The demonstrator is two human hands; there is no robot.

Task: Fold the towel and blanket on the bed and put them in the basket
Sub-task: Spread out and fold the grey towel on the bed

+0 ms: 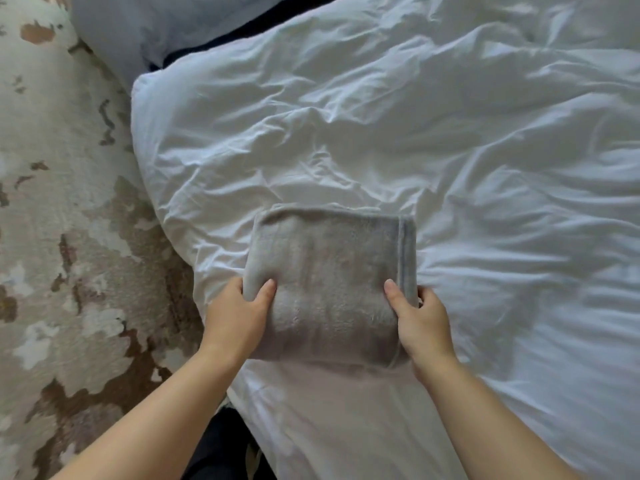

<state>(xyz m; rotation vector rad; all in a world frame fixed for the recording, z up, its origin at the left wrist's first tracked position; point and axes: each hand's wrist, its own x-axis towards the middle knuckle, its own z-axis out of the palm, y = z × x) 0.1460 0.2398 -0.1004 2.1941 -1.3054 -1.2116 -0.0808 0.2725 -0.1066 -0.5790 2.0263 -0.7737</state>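
Observation:
A grey towel [329, 271], folded into a thick rectangle, lies on the white duvet of the bed [450, 150] near its front left corner. My left hand [239, 313] grips the towel's left side, thumb on top and fingers underneath. On the right side my right hand [419, 320] holds it the same way, next to the stitched hem. The towel's near end looks slightly raised off the bedding. No basket and no blanket are in view.
A beige rug with brown patches [62, 237] covers the floor to the left of the bed. A pale blue pillow [145, 26] lies at the top left. My dark trouser leg [221, 445] shows at the bed's edge.

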